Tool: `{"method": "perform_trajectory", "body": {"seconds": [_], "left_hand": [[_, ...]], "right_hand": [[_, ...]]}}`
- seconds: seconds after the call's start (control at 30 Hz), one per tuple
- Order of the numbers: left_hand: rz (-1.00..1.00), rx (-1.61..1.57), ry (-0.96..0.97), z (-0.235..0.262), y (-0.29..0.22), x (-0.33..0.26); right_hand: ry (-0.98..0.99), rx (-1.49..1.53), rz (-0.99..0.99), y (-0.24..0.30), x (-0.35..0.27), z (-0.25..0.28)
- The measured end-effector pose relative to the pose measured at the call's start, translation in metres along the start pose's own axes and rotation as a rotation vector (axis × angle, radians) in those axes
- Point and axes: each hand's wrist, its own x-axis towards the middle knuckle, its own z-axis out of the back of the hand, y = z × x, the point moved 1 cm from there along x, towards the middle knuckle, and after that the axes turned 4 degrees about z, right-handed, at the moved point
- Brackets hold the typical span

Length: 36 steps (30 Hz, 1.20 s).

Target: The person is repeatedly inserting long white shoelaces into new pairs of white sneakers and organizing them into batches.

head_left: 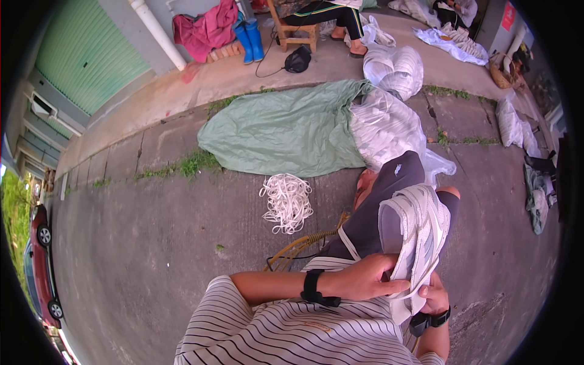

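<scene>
On my lap lies a bundle of white and grey shoe uppers point(417, 225), nested together lengthwise. My left hand point(374, 277) is closed on the near end from the left, its thumb and fingers pressed against the edge. From the right, my right hand point(434, 296) grips the same end, its fingers partly hidden behind the uppers. A thin white strip crosses the bundle near my fingers. A white lace point(348, 244) hangs over my dark shorts. On the ground ahead to the left sits a loose heap of white laces point(287, 203).
Beyond the laces a green woven sack point(286, 128) lies flat, beside clear plastic bags of white pieces point(389, 128). Yellowish chair legs point(298, 246) show beside me. Farther off are blue boots point(248, 41), a wooden chair point(295, 30) with a seated person, and another person at the upper right.
</scene>
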Motion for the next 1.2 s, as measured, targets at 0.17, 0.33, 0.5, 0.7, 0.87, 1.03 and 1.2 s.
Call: {"method": "perform_trajectory", "body": {"seconds": [0.17,0.33,0.5,0.7,0.87,1.03,1.2], "left_hand": [[0.033,0.125,0.032,-0.009,-0.011,0.000],[0.035,0.448,0.013,-0.007,-0.037,-0.006],[-0.140,0.611,-0.275,-0.002,-0.046,-0.010],[0.114,0.441,-0.295,-0.009,-0.066,-0.016],[0.135,0.358,-0.493,0.028,-0.037,-0.028],[0.026,0.339,-0.749,0.084,-0.037,-0.031],[0.100,0.392,-0.949,0.131,-0.027,-0.037]], "right_hand": [[-0.137,-0.108,0.058,0.009,-0.001,-0.019],[-0.156,-0.082,0.140,0.032,-0.006,-0.015],[-0.096,-0.124,0.217,0.051,-0.012,-0.014],[-0.145,-0.227,0.390,0.063,-0.016,-0.010],[-0.160,-0.206,0.507,0.086,-0.027,-0.013],[-0.190,-0.234,0.551,0.119,-0.034,0.018],[-0.314,-0.214,0.655,0.147,-0.024,0.058]]}}
